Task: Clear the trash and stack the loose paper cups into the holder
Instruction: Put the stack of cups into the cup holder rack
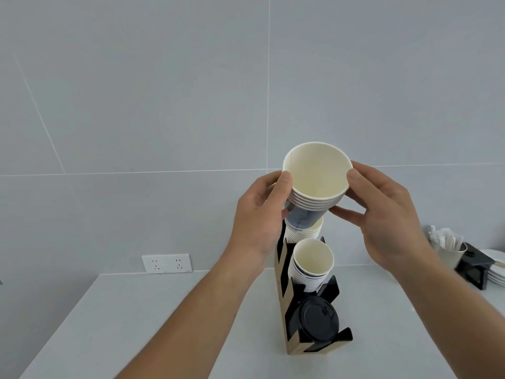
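On the left I see a wall socket point(166, 263). My left hand point(259, 212) and right hand point(382, 212) both clasp a nested stack of cups point(317, 181), held just above the holder point(300, 318)'s top slot. A utensil cup point(448, 251) stands far right.

1 head-worn view looks forward and down, close over the counter point(136, 310) toward the tiled wall point(164, 91).

Counter point(136, 310) left of holder point(284, 310) bare; utensil cup point(448, 255) right.
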Motion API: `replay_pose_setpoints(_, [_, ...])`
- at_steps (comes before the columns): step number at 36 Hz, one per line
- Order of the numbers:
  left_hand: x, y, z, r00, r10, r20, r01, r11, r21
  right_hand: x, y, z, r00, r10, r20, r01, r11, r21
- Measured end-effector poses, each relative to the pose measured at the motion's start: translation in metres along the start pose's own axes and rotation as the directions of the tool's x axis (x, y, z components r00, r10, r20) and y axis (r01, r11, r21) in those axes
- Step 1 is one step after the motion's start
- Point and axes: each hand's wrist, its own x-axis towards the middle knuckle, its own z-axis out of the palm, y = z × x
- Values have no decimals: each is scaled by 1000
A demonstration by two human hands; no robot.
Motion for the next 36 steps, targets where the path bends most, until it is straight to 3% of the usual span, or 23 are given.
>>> replay_pose_setpoints(13, [1, -50, 15, 993, -116, -11, 116, 993, 0, -1, 43, -36, 991, 121, -64, -123, 991, -42])
replay_pose_setpoints(26, [-3, -108, -1, 990, -141, 13, 132, 956, 261, -8, 112, -52, 962, 265, -59, -271, 953, -137])
replay_pose_setpoints(36, [-2, -155, -9, 965, -258, 42, 224, 897, 382, -11, 160, -61, 922, 380, -76, -387, 891, -236])
